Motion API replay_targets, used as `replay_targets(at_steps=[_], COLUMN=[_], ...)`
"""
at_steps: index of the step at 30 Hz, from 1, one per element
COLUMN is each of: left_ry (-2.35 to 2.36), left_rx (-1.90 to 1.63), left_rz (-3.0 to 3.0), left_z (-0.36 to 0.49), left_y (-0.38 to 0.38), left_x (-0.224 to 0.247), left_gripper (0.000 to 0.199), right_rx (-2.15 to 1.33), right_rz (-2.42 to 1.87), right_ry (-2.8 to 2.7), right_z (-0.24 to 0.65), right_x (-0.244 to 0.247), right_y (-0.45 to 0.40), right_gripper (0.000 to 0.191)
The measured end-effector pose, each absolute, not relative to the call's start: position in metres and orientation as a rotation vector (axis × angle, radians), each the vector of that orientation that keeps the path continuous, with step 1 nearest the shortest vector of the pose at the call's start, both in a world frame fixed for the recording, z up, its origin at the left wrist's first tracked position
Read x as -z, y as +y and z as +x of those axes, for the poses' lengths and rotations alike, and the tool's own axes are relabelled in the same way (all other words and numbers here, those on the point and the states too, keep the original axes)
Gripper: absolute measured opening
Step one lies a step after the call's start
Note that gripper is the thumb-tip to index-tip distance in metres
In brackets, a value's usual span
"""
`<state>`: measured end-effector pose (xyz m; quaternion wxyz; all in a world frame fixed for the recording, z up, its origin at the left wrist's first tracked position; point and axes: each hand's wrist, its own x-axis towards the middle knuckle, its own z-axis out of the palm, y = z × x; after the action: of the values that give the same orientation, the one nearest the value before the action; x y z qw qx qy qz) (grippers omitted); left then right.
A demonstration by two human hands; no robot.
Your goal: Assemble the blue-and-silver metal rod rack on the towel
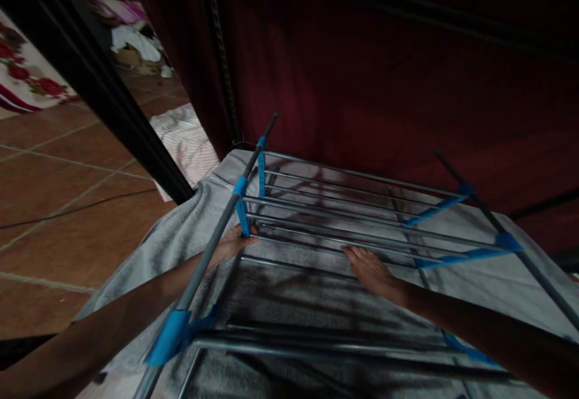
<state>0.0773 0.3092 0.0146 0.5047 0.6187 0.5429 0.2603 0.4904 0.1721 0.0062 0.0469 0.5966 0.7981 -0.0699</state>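
Observation:
A rack of grey metal tubes (316, 210) with blue plastic joints (242, 215) lies on a grey blanket. Behind the left side pole, my left hand (235, 242) is closed round the lower end of a blue joint, where a thin tube meets it. My right hand (371, 269) reaches in from the right, its fingertips on a lower tube near the rack's middle; its fingers are bent over that tube. Nearer to me, another tier of tubes (316, 347) runs between a blue joint (169, 335) at the left and one at the right.
The grey blanket (181, 236) spreads under the rack. A dark red curtain (362, 97) hangs behind it. To the left are a black post (113, 103), a tiled floor (54, 194) with a dark cable, a striped cloth (185, 145) and piled clothes (133, 43).

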Motion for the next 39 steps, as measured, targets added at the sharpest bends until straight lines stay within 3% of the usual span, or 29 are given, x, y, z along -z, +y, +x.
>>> replay_targets(at_steps=[4,7,21,27,34,37,39], left_ry=[1.251,1.208,1.132,1.256,1.467,1.509,1.533], left_rx=[-0.699,-0.71,-0.71,-0.453,-0.418,-0.377,-0.359], left_rz=[1.464,1.432,1.41,1.432,1.401,1.399,1.407], left_z=[0.075,0.075,0.075,0.075,0.085,0.083,0.081], left_y=[0.309,0.308,0.295,0.302,0.318,0.32,0.321], left_x=[-0.004,-0.002,-0.023,-0.047,-0.026,-0.019,-0.017], left_gripper=[0.04,0.04,0.043,0.044,0.046,0.051,0.053], right_rx=[0.392,0.526,0.82,0.803,0.778,0.916,1.118], right_rz=[1.804,1.813,1.915,1.934,1.915,1.771,1.688], right_ry=[2.437,2.509,2.592,2.62,2.427,2.351,2.219], right_z=[0.472,0.472,0.477,0.473,0.462,0.477,0.5], right_x=[0.003,0.004,0.014,0.01,-0.016,-0.053,-0.094], right_y=[0.194,0.199,0.194,0.2,0.199,0.188,0.178], right_gripper=[0.035,0.032,0.041,0.037,0.046,0.056,0.049])
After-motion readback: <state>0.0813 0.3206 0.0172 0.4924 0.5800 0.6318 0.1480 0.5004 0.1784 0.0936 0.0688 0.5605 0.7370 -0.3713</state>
